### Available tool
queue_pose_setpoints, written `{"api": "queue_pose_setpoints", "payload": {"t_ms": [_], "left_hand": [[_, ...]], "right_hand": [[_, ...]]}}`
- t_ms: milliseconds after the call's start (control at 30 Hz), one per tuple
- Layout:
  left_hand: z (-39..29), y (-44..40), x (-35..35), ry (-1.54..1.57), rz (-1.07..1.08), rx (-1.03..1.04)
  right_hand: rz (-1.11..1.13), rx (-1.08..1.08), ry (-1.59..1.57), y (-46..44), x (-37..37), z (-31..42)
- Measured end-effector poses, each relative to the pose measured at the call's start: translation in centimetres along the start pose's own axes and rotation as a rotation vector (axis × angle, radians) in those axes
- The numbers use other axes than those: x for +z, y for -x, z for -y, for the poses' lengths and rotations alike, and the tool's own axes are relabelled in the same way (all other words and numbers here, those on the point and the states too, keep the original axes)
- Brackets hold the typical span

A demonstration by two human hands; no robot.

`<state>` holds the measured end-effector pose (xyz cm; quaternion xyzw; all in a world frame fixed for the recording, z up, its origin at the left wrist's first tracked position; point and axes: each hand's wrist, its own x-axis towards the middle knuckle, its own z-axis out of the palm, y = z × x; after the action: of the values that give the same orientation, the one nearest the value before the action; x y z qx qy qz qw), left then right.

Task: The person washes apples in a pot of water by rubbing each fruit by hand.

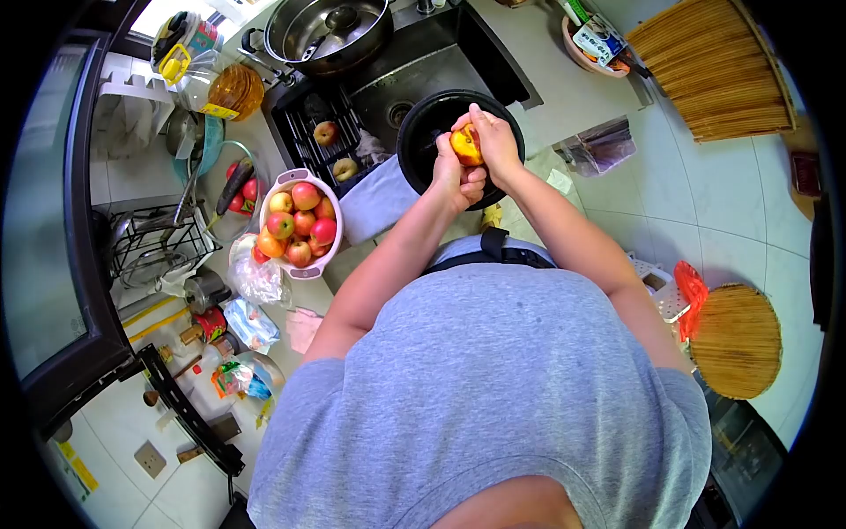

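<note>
Both my hands are closed around a yellow-orange, peach-like fruit [466, 147] with reddish patches. My left hand [453, 179] wraps its near left side, and my right hand [495, 143] presses on its right, with fingers over the top. The fingers hide much of the fruit; whether a small tool is among them I cannot make out. Directly below is a round black bucket [411, 167], its inside dark. To the left, a pink-rimmed colander [304, 272] holds several red and yellow fruits [302, 223].
The sink [476, 53] lies ahead, with two fruits [326, 133] on its black rack and a lidded pot [339, 44] at its back left. An oil bottle [233, 91] and a glass bowl of vegetables [236, 189] crowd the left counter. Straw mats [718, 66] stand at right.
</note>
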<state>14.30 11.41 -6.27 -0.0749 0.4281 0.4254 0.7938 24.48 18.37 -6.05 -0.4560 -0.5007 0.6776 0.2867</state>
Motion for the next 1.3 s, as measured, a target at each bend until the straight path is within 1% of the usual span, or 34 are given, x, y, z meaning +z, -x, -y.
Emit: {"api": "queue_pose_setpoints", "payload": {"t_ms": [33, 100, 133, 167, 233, 300, 333, 367, 400, 433, 467, 500, 567, 600, 633, 667, 700, 767, 800, 900, 933, 1000, 1033, 1067, 1100, 1167, 1200, 1233, 1300], "left_hand": [[0.1, -0.2, -0.1, -0.063, -0.015, -0.031], [-0.8, -0.4, -1.1, -0.211, -0.003, -0.052], [-1.4, -0.8, -1.6, -0.221, -0.077, -0.082], [-1.7, -1.1, -2.2, -0.229, -0.153, -0.115], [-2.2, -0.5, -2.6, -0.263, -0.178, -0.083], [-2.7, -0.6, -2.6, -0.453, -0.287, 0.019], [-2.5, -1.5, -3.4, -0.487, -0.348, 0.118], [-1.8, -2.4, -3.8, -0.482, -0.349, 0.118], [-1.3, -3.1, -3.7, -0.483, -0.416, 0.342], [-0.6, -3.9, -4.3, -0.479, -0.482, 0.566], [-1.1, -4.3, -5.7, -0.505, -0.427, 0.55], [-1.1, -4.5, -6.0, -0.502, -0.431, 0.55], [-0.7, -4.9, -6.4, -0.411, -0.539, 0.507], [-0.9, -4.3, -6.2, -0.309, -0.493, 0.44], [-0.9, -4.0, -6.1, -0.304, -0.496, 0.442], [-0.9, -3.5, -5.9, -0.244, -0.445, 0.442], [-0.9, -3.0, -5.7, -0.183, -0.396, 0.442], [-0.9, -2.0, -5.4, -0.201, -0.395, 0.457], [-0.9, -1.7, -5.5, -0.2, -0.36, 0.462], [-0.8, -1.0, -5.8, -0.164, -0.311, 0.485], [-0.8, -0.8, -5.8, -0.222, -0.323, 0.51], [-0.8, -1.0, -6.2, -0.281, -0.334, 0.539], [-0.9, -1.4, -6.6, -0.515, -0.376, 0.636], [-0.8, -1.8, -7.0, -0.75, -0.414, 0.728], [-0.9, -1.2, -6.6, -0.748, -0.413, 0.729], [-1.2, 0.6, -5.2, -1.113, -0.467, 0.939], [-1.3, 0.5, -5.4, -1.18, -0.449, 1.046], [-1.2, 0.2, -5.5, -1.173, -0.451, 1.05], [-1.2, 0.0, -4.9, -1.335, -0.544, 1.166]], "right_hand": [[0.002, 0.003, 0.002, -0.2, -0.4, -0.3], [0.236, 0.068, -0.289, -0.3, -1.1, 0.0], [0.382, 0.16, -0.201, -0.1, -1.8, 0.5], [0.388, 0.166, -0.199, 0.3, -2.1, 0.8], [0.489, 0.105, -0.106, 0.9, -2.3, 1.0], [0.459, 0.117, -0.064, -0.4, -2.4, -0.3], [0.357, -0.057, 0.201, -1.1, -2.2, -1.3], [0.248, -0.234, 0.462, -1.7, -2.1, -2.3], [0.19, -0.259, 0.567, -2.4, -2.1, -3.2], [0.196, -0.258, 0.568, -2.5, -1.9, -3.7], [0.117, -0.3, 0.701, -2.6, -1.6, -4.3], [0.036, -0.342, 0.834, -2.8, -1.3, -4.8], [0.047, -0.325, 0.855, -3.3, -0.9, -5.7], [0.069, -0.287, 0.928, -3.6, -0.6, -5.9], [0.091, -0.249, 1.0, -3.9, -0.4, -6.2], [0.103, -0.172, 1.108, -4.1, -0.2, -6.4], [0.11, -0.174, 1.108, -4.3, -0.2, -6.9], [0.066, -0.105, 1.206, -4.7, -0.2, -7.9], [0.078, -0.041, 1.3, -4.3, 0.1, -7.2], [0.041, -0.077, 1.321, -4.4, 0.1, -7.9], [0.068, -0.009, 1.366, -4.5, 0.2, -7.5], [0.063, -0.009, 1.386, -4.4, 0.4, -6.6], [0.054, -0.006, 1.405, -4.1, 0.5, -6.0], [0.028, -0.058, 1.346, -3.7, 0.5, -5.5], [0.027, -0.058, 1.348, -3.3, 0.4, -4.9], [0.025, -0.209, 1.215, -2.4, 0.3, -3.6], [0.009, -0.27, 1.175, -1.9, 0.1, -3.0], [0.011, -0.273, 1.181, -1.3, 0.0, -2.4], [0.024, -0.435, 1.094, -0.2, -0.1, -1.1]]}}
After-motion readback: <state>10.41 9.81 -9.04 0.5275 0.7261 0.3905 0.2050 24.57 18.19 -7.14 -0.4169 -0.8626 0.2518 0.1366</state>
